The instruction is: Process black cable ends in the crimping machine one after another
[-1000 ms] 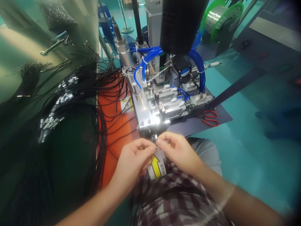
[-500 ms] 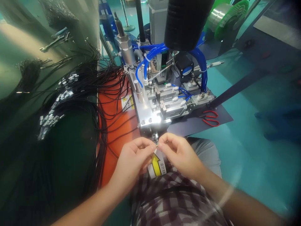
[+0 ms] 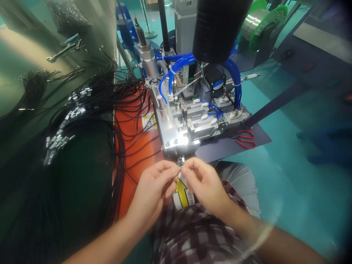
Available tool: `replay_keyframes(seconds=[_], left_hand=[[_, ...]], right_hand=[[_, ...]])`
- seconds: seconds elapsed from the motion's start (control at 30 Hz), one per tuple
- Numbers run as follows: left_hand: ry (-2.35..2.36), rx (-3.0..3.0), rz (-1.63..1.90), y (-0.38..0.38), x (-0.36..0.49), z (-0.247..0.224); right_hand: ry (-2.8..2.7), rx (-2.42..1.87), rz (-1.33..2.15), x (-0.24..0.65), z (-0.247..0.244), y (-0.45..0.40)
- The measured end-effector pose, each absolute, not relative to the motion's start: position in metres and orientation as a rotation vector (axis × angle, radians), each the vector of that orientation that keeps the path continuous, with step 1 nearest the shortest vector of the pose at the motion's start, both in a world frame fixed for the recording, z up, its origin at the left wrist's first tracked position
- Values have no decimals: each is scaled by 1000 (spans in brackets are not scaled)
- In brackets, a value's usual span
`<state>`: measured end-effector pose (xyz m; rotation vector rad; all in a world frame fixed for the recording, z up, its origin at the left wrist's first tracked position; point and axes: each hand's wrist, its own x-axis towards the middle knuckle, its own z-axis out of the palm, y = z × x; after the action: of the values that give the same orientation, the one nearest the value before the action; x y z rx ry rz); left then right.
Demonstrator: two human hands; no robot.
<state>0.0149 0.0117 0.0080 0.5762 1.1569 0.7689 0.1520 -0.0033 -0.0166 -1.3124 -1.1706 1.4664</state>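
Note:
My left hand (image 3: 158,183) and my right hand (image 3: 203,183) meet fingertip to fingertip in front of the machine. Both are closed in a pinch on fine coloured wires (image 3: 180,168), of which only a short pale and reddish bit shows between the fingers. Just beyond the fingertips is a small metal fixture (image 3: 180,160) at the front of the metal machine (image 3: 172,132). Below the hands lies a white label (image 3: 181,196) with a yellow arrow. The rest of the wires is hidden by my fingers.
Black cables (image 3: 119,146) with shiny metal ends (image 3: 57,141) are heaped at the left, partly over the orange surface (image 3: 143,165). Red-handled pliers (image 3: 246,140) lie right of the machine. Blue air tubes (image 3: 178,60) and a black cylinder (image 3: 220,33) rise above it; a green wire spool (image 3: 257,27) stands behind.
Both hands have shifted slightly left, and the right fingertips sit a little lower. More of the wires shows between the fingertips now. The grip looks otherwise the same.

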Motion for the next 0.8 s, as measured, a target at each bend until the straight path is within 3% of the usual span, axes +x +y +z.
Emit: replay_keyframes(seconds=[0.37, 0.6, 0.8], left_hand=[[1162, 585, 734, 9, 13, 6], [1187, 611, 675, 10, 13, 7], [1192, 670, 599, 11, 12, 9]], right_hand=[[-1378, -1335, 1341, 156, -12, -2], [-1352, -1367, 1563, 169, -11, 6], [-1863, -1321, 1201, 178, 3, 16]])
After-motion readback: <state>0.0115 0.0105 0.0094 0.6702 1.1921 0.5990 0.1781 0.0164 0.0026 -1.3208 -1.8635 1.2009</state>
